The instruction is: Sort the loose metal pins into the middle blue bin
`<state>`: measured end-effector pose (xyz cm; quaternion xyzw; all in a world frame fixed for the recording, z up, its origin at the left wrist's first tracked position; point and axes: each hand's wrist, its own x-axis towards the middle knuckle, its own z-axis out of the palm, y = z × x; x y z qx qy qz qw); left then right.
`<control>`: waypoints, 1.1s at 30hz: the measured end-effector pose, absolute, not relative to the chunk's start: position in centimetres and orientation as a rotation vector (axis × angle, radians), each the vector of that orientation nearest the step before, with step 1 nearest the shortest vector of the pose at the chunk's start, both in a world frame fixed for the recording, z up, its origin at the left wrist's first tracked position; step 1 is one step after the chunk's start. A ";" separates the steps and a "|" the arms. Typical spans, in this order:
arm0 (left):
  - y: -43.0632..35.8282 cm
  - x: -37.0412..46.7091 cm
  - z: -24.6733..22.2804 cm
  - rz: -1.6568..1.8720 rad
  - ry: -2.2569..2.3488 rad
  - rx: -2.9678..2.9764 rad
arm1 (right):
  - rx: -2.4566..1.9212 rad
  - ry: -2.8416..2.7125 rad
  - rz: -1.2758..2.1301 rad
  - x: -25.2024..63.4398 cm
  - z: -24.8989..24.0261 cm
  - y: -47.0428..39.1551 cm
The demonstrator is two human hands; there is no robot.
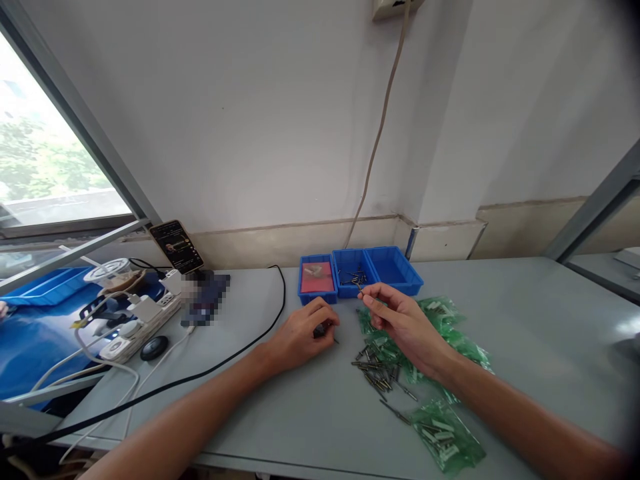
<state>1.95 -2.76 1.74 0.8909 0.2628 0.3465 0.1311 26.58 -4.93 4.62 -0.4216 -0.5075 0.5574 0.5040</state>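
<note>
My right hand (400,323) is closed in a pinch near the front of the middle blue bin (345,291). A thin metal pin (359,287) shows at its fingertips. To the left, my left hand (307,333) rests low over the table with fingers curled. Something dark shows between those fingers and a thin tip sticks out, but most of it is hidden. Several similar pins (356,275) lie in the middle bin. Between and below my hands is a loose pile of metal pins (377,377). Green plastic bags (445,433) holding pins and pale strips lie around my right forearm.
A blue bin with a red bottom (319,283) and another blue bin (395,270) flank the middle one. On the left are a black cable (240,350), a phone on a stand (177,247), a power strip (150,323) and a round black object (154,347).
</note>
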 end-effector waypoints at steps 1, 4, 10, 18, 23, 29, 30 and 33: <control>-2.8 2.0 1.8 1.003 0.765 2.584 | -1.020 -1.223 1.347 26.6 4.6 -4.9; -2.9 2.0 2.0 0.986 0.782 2.582 | -1.022 -1.220 1.349 26.5 4.6 -4.9; -3.0 1.9 2.4 0.895 0.878 2.581 | -1.031 -1.218 1.352 26.5 4.7 -4.9; -3.0 1.9 2.6 0.832 0.926 2.603 | -1.017 -1.219 1.344 26.5 4.5 -4.8; -3.0 1.9 2.4 0.841 0.936 2.604 | -1.015 -1.214 1.349 26.5 4.5 -4.8; -3.0 1.9 2.6 0.816 0.957 2.606 | -1.031 -1.217 1.338 26.5 4.7 -4.9; -3.0 1.9 2.6 0.814 0.958 2.606 | -1.034 -1.218 1.337 26.5 4.8 -4.9; -3.0 1.9 2.6 0.807 0.960 2.601 | -1.037 -1.223 1.346 26.5 5.0 -5.0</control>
